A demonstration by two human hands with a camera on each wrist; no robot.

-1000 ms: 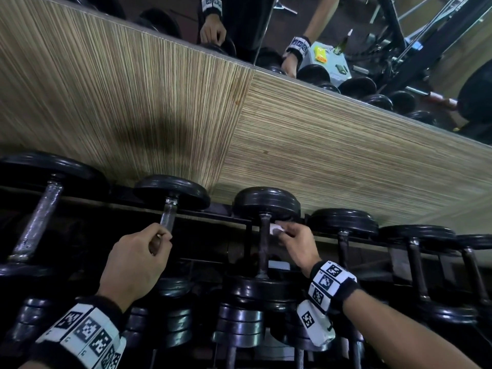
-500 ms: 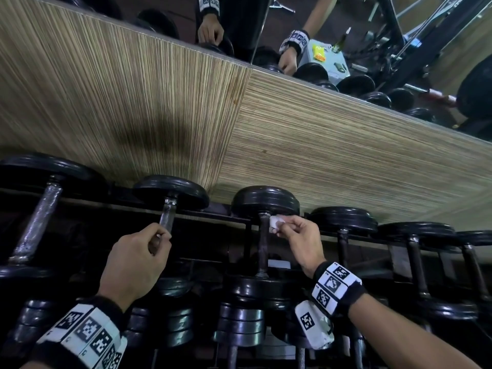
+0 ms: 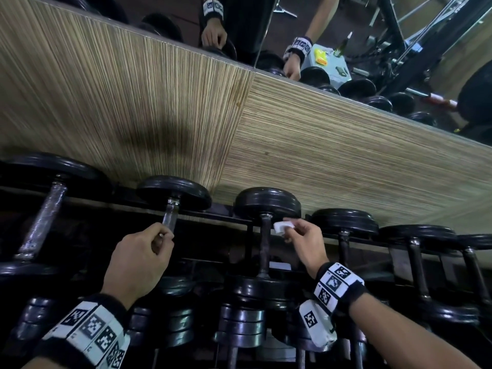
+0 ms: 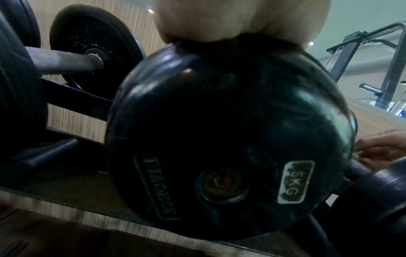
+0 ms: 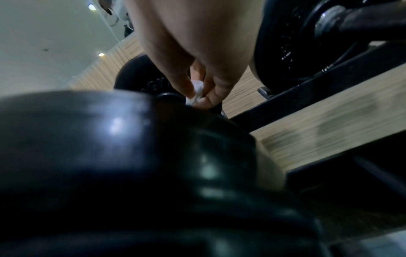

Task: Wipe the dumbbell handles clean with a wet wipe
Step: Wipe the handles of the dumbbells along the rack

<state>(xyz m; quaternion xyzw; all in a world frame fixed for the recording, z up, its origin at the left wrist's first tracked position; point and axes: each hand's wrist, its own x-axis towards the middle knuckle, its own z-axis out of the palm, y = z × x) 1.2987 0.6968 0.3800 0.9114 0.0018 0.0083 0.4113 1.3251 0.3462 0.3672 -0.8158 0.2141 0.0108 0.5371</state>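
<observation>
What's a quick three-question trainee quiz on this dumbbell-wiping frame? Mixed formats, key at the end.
1. True or false: the right hand pinches the white wet wipe beside a dark dumbbell handle.
2. Which does the left hand grip? A) the shiny handle of the neighbouring dumbbell B) the rack rail C) a second wipe
3. Fill in: the label on the plate in the left wrist view reads ___.

Key: 1 true; 2 A; 3 5KG

Seven dumbbells [image 3: 267, 233] — one wet wipe [image 3: 282, 226]
</observation>
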